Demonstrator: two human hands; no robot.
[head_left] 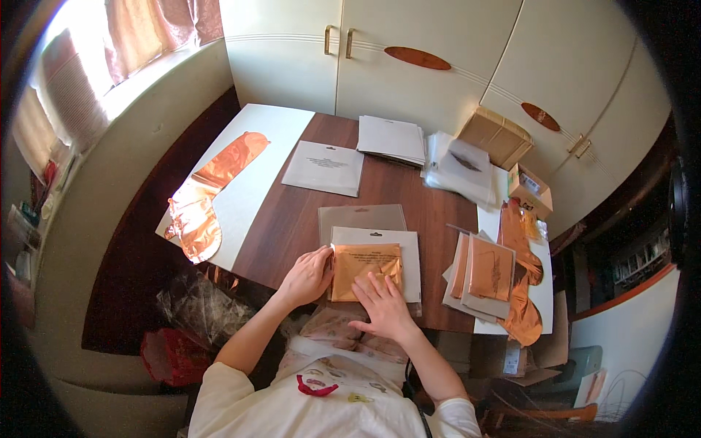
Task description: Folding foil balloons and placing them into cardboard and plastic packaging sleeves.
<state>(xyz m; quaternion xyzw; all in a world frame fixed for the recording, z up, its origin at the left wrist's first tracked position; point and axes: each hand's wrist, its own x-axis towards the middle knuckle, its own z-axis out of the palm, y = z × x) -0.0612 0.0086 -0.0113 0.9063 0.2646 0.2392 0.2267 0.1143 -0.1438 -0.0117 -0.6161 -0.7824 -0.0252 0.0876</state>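
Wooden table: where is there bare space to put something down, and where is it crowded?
Bare wood lies on the table between the white board and the sleeve pile under both hands, and between the printed sheet and clear bags. The right edge, with the foil stack, is crowded.

A brown wooden table (292,219) is set near cream cupboard doors (409,51) with gold handles (330,39). Bright sun is let in through a curtained window (139,29) on the left.
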